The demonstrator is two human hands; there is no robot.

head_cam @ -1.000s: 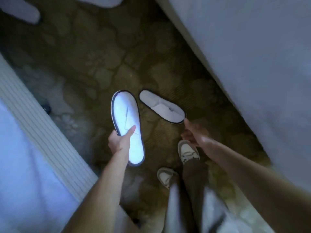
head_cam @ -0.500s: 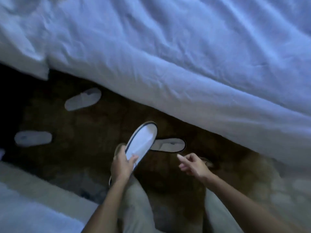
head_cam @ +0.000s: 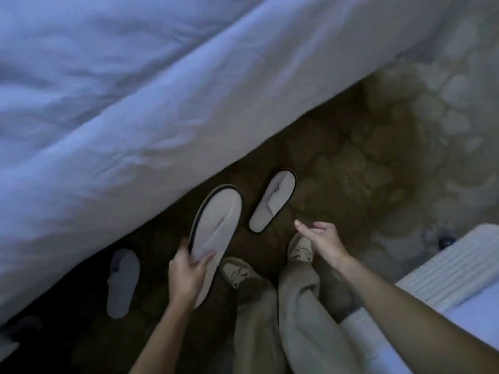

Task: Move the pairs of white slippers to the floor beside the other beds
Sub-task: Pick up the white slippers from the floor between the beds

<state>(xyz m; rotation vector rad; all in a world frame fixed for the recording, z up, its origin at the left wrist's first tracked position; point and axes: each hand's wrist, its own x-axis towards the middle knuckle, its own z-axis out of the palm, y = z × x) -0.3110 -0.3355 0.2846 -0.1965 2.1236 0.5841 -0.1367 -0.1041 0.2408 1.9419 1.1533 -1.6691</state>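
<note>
My left hand (head_cam: 186,276) grips a white slipper with a dark rim (head_cam: 216,233) by its heel end, held above the carpet with its toe pointing toward the bed. Its mate, a second white slipper (head_cam: 272,202), lies on the floor just right of it, close to the bed's edge. My right hand (head_cam: 321,240) hovers empty to the right of that slipper, fingers loosely curled and apart. A third white slipper (head_cam: 122,283) lies on the dark floor at the left, near the bed.
A big bed with a white duvet (head_cam: 135,103) fills the upper left. Another bed's corner (head_cam: 445,271) sits at the lower right. Patterned carpet (head_cam: 378,157) runs between them. My two shoes (head_cam: 299,249) stand on the carpet under my hands.
The view has swung round, so the bed edge now runs the other way. My left hand still holds its slipper; the floor slipper now lies to the right of it.
</note>
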